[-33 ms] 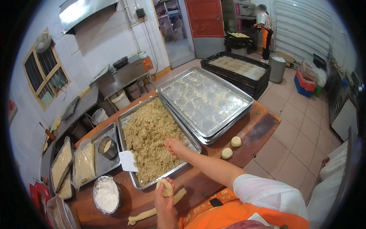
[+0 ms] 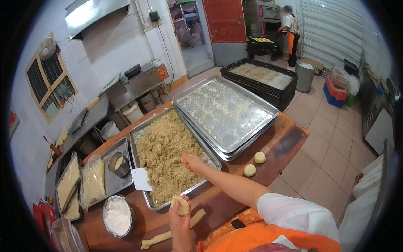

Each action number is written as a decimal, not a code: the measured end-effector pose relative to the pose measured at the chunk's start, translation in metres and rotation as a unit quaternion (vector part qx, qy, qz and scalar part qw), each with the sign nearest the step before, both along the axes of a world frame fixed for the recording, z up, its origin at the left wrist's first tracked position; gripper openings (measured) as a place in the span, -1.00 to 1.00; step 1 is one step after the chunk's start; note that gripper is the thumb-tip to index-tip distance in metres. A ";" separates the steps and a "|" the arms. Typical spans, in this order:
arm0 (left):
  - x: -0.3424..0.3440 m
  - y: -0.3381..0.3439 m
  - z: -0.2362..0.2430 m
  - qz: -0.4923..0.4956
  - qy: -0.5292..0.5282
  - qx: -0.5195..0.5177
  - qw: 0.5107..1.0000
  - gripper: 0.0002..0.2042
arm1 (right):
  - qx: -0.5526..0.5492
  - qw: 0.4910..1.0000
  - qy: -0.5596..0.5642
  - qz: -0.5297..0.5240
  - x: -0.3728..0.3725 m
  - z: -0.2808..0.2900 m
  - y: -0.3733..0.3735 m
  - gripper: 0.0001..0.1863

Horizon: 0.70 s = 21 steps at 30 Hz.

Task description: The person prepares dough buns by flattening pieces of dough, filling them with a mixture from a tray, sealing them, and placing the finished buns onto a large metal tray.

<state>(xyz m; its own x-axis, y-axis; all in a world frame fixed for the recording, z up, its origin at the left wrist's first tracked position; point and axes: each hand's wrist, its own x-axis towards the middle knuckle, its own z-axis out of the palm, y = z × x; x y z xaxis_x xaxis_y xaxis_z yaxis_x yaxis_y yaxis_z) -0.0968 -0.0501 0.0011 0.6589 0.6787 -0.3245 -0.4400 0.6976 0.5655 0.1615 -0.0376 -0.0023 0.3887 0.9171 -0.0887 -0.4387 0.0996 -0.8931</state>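
My left hand (image 2: pixel 179 220) is closed around a flattened piece of pale dough (image 2: pixel 181 206), held over the table by the near edge of a metal tray (image 2: pixel 210 158). Crumbly tan filling (image 2: pixel 161 138) is heaped in that tray. At the right side of the heap, my right hand (image 2: pixel 192 162) has its fingers curled into the filling; how much lies inside them is hidden. A long dough rope (image 2: pixel 168 236) lies on the wood, partly behind my left wrist. A white flat scraper (image 2: pixel 141 179) rests at the tray's left edge.
Stacked metal trays (image 2: pixel 226 113) stand right of the filling, with two round dough balls (image 2: pixel 255 164) nearby. To the left are a bowl of white flour (image 2: pixel 117 215), a tray (image 2: pixel 126 149) with a metal cup (image 2: pixel 119 164), and bagged dough (image 2: pixel 93 180). A co-worker (image 2: pixel 290 35) stands far back.
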 end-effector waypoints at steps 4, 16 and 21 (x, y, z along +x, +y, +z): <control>0.044 0.033 0.001 0.014 -0.036 -0.015 0.999 -0.71 | 0.063 0.990 -0.124 -0.033 -0.008 0.010 -0.005 -0.62; 0.115 0.055 -0.021 0.046 -0.016 0.015 0.999 -0.70 | 0.067 0.728 -0.673 -0.112 -0.040 0.016 -0.047 -0.57; 0.119 0.046 -0.023 0.026 0.010 0.021 0.999 -0.74 | -0.014 0.847 -0.531 0.017 -0.026 0.020 -0.045 -0.69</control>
<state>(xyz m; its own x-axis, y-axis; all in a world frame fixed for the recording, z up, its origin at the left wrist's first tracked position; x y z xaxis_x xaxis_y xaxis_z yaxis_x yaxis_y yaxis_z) 0.0221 -0.0043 -0.0217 0.6161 0.7253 -0.3072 -0.4640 0.6493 0.6026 0.1351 -0.0827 0.0177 0.2363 0.9327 0.2723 0.6113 0.0751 -0.7878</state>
